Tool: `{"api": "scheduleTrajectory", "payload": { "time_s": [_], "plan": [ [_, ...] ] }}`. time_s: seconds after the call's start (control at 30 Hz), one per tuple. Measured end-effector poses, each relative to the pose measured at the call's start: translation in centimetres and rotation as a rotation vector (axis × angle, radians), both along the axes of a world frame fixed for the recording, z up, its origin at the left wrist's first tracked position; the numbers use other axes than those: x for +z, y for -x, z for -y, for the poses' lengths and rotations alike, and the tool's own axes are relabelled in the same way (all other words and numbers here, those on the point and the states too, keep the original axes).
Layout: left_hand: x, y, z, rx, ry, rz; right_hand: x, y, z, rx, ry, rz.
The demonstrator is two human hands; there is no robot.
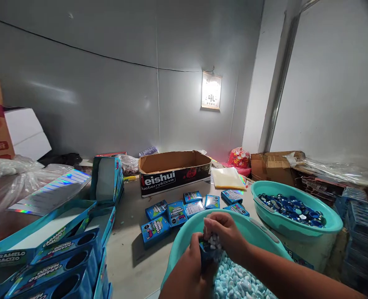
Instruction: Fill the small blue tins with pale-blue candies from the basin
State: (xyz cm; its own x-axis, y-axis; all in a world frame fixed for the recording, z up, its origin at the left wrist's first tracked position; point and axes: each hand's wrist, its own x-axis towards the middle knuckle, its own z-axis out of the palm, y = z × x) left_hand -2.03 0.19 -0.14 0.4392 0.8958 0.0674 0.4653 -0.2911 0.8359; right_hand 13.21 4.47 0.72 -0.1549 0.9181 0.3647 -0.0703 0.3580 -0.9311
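Note:
My left hand (191,265) is closed round a small dark blue container (206,253), held over a teal basin (184,245) full of pale blue and white candies (236,280). Above the container's mouth, my right hand (224,232) is pinched on a few of those candies. Both hands touch at the container. On the table just behind the basin lie several small blue Caramelo Macizo boxes (176,212).
A second teal basin (296,226) at the right holds several blue lids. Blue display trays (62,253) stand at the left. An open cardboard box (174,168), plastic bags and more cartons sit at the back against the grey wall.

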Motion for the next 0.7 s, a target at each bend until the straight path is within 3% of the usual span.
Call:
{"api": "scheduleTrajectory", "payload": {
  "time_s": [0.23,0.43,0.7],
  "plan": [
    [-0.4,0.2,0.0,-0.006,-0.019,0.046,0.4,0.3,0.6,-0.047,-0.047,-0.018],
    [0.3,0.2,0.3,0.0,0.003,0.099,0.6,-0.1,0.8,-0.055,-0.117,0.021],
    [-0.8,0.2,-0.5,-0.028,0.003,0.114,0.4,-0.5,0.5,-0.021,-0.238,0.154]
  ]
}}
